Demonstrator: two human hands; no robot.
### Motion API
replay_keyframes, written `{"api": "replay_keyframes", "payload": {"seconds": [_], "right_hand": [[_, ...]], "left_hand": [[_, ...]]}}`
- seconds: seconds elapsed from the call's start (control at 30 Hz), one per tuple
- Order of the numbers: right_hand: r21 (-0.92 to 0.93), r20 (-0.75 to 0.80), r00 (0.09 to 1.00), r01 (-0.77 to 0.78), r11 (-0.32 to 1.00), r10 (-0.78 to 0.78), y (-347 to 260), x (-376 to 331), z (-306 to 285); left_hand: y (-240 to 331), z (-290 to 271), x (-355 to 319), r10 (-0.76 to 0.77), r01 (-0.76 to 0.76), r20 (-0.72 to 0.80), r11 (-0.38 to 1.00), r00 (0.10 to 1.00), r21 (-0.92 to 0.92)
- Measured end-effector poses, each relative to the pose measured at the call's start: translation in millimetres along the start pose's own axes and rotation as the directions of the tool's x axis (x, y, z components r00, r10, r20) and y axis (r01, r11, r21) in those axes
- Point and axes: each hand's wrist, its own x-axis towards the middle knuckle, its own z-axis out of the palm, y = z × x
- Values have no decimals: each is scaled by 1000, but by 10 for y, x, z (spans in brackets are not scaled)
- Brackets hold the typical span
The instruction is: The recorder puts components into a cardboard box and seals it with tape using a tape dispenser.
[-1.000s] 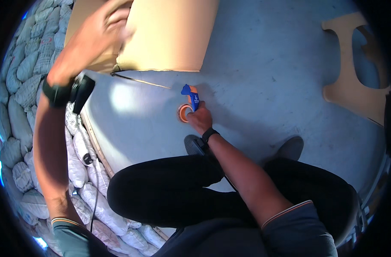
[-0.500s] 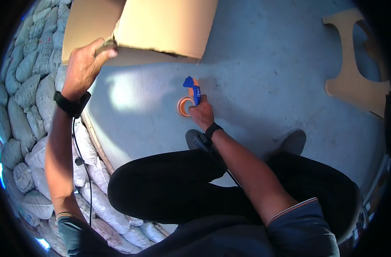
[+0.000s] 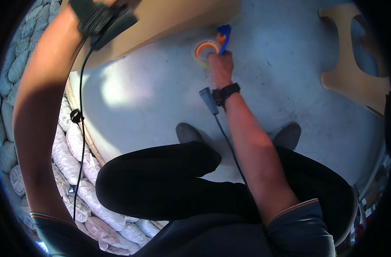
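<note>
My right hand (image 3: 222, 68) is closed round a blue and orange tape dispenser (image 3: 223, 36), held out over the floor near the box's lower right side. The clear tape roll with an orange core sits on its left. At the upper left, a brown cardboard box (image 3: 169, 21) tilts across the top of the view. Only a sliver of my left hand (image 3: 107, 2) shows beside the box, past the black wrist strap. Its fingers lie beyond the top edge, so their grip is hidden.
Stacked white sacks (image 3: 71, 154) line the left side, with a wooden pole (image 3: 85, 130) along their edge. A tan plastic stool (image 3: 347, 47) lies at the right. Black cables run from both wrist straps. The floor (image 3: 152, 98) is grey.
My left hand has moved up, mostly out of view, and the box has tilted and shifted. My right hand has carried the tape dispenser forward and slightly right, closer to the box.
</note>
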Motion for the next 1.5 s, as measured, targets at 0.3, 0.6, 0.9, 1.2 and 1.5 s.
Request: {"api": "replay_keyframes", "payload": {"seconds": [0.3, 0.6, 0.9, 1.2, 1.5], "right_hand": [[149, -52, 999, 2, 989, 6, 133, 798, -116], [153, -133, 990, 77, 985, -56, 246, 870, -62], [1, -98, 977, 190, 982, -189, 328, 1180, -335], [189, -83, 996, 26, 982, -11, 117, -533, 101], [35, 47, 991, -125, 992, 123, 539, -1524, 376]], "left_hand": [[515, 314, -19, 301, -317, -582, 945, 756, 78], [-1504, -175, -1677, -382, 375, 193, 924, 904, 73], [-1133, -1, -1362, -491, 498, 145, 867, 859, -20], [-172, 113, -838, -411, 414, 89, 910, 908, -20], [40, 213, -530, -101, 97, 6, 936, 995, -339]]}}
